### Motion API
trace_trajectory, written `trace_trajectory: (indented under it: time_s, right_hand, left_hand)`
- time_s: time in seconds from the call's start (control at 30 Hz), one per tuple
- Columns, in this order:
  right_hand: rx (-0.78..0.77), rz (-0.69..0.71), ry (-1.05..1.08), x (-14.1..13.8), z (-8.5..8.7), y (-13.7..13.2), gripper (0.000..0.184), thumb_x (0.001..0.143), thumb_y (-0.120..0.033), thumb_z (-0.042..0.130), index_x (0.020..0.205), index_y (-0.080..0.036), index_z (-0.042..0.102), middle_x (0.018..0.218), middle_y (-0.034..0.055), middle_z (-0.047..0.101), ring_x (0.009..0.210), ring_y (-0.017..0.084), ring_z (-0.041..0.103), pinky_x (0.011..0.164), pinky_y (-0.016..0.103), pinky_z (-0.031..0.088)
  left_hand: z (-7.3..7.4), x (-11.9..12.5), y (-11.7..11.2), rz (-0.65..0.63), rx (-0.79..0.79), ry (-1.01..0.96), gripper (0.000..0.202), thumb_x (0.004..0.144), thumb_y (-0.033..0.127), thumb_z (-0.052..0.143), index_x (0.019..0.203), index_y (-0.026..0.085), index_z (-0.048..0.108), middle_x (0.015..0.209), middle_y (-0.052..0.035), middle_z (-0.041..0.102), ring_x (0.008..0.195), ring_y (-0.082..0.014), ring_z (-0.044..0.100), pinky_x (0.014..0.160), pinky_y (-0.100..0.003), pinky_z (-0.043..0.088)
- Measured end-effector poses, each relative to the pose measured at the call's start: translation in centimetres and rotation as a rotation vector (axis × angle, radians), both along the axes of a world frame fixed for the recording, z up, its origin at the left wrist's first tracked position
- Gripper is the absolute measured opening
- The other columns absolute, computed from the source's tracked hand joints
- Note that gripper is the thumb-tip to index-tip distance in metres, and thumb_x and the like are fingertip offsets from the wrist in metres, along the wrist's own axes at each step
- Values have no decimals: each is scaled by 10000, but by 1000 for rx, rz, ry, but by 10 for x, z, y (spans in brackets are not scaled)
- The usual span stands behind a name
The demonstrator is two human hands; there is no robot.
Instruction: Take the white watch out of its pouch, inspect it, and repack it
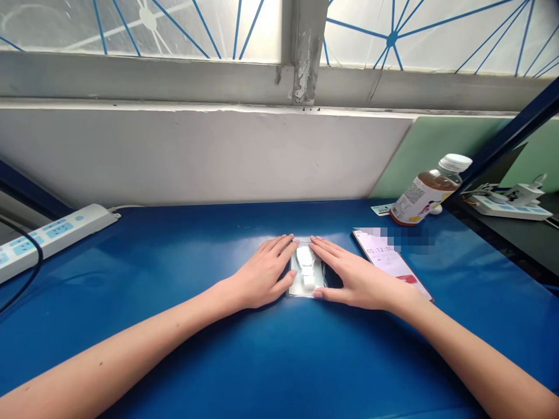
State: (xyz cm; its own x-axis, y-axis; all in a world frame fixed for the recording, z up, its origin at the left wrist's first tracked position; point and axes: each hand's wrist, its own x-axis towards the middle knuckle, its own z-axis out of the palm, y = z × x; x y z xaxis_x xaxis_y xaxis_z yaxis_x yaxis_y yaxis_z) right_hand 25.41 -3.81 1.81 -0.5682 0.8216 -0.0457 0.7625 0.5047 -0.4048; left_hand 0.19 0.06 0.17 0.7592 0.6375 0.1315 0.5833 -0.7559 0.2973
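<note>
A clear plastic pack with a white item point(307, 265) inside lies flat on the blue table point(279, 355), between my two hands. What the white item is, I cannot make out. On the pack's left edge rests my left hand point(268, 270), its fingers stretched forward and the thumb apart. From the other side my right hand point(345, 273) touches the pack's right edge, fingers extended and thumb spread near the lower corner. Neither hand grips the pack; both lie palm down. Just beyond my right wrist is a phone point(388, 262) with a timer on its lit screen.
A bottle point(421, 195) of brown drink with a white cap stands at the back right beside a small card point(381, 209). On the left lies a white power strip point(56, 235) with a black cable point(37, 270). Another power strip point(510, 206) sits at far right.
</note>
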Motion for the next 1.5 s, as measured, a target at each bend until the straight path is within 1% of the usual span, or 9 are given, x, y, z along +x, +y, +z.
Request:
trace_trajectory:
  time_s: [0.13,0.2,0.27,0.53,0.73,0.83,1.2,1.33,1.5]
  right_hand:
    - [-46,-49,52,-4,0,0,937,835,-668,546,1549,-150,231,1620,125,185,1483,310,184,1183,489,270]
    - [-56,-72,66,-4,1,0,945,816,-673,568,1543,-156,257,1616,129,205,1477,321,205,1180,493,275]
    - [-63,-98,80,-3,1,0,961,795,-686,585,1540,-167,272,1614,128,218,1469,329,230,1176,489,287]
    - [-108,-76,91,-4,-2,11,1017,787,-698,582,1556,-152,203,1624,142,172,1476,324,209,1191,487,244]
    - [-66,-68,83,-15,1,24,1067,702,-726,649,1514,-117,318,1561,207,330,1436,367,302,1152,512,313]
    - [-49,-76,96,-16,1,24,1044,703,-724,649,1506,-135,335,1548,211,354,1421,376,331,1134,535,332]
    - [-33,-104,133,-13,-11,13,1028,744,-705,627,1538,-163,263,1601,181,247,1455,359,259,1158,526,298]
    - [-40,-98,108,-11,-10,11,1079,740,-726,614,1547,-128,221,1606,192,218,1460,352,247,1164,510,296]
    - [-31,-41,63,0,-3,13,1058,770,-724,583,1560,-148,177,1612,177,205,1459,359,245,1160,528,297]
  left_hand:
    - [9,-7,6,-68,-47,88,727,962,545,420,1521,113,249,1575,-195,263,1458,-345,244,1164,-502,266]
    - [11,-11,10,-116,-70,102,943,845,677,541,1531,110,228,1573,-208,260,1448,-382,249,1155,-508,274]
    - [11,-13,13,-126,-74,98,1019,794,715,580,1538,126,210,1577,-200,254,1446,-384,253,1154,-502,273]
    - [7,-12,10,-68,-71,13,987,770,682,630,1510,139,266,1548,-197,315,1449,-386,239,1153,-520,267]
    - [6,-13,9,-23,-51,13,975,776,676,618,1493,105,283,1539,-225,317,1442,-394,250,1153,-535,256]
    - [6,-13,10,-34,-44,24,966,783,669,613,1482,84,297,1522,-233,343,1434,-388,270,1154,-528,259]
    - [6,-12,12,-80,-4,-21,935,759,647,652,1457,108,343,1489,-201,406,1412,-388,306,1152,-515,272]
    - [7,-12,12,-77,-13,-11,952,747,673,655,1445,98,357,1480,-197,418,1415,-390,296,1152,-511,275]
    - [6,-11,12,-69,-12,-7,959,754,693,641,1454,112,338,1492,-190,404,1425,-382,282,1155,-514,266]
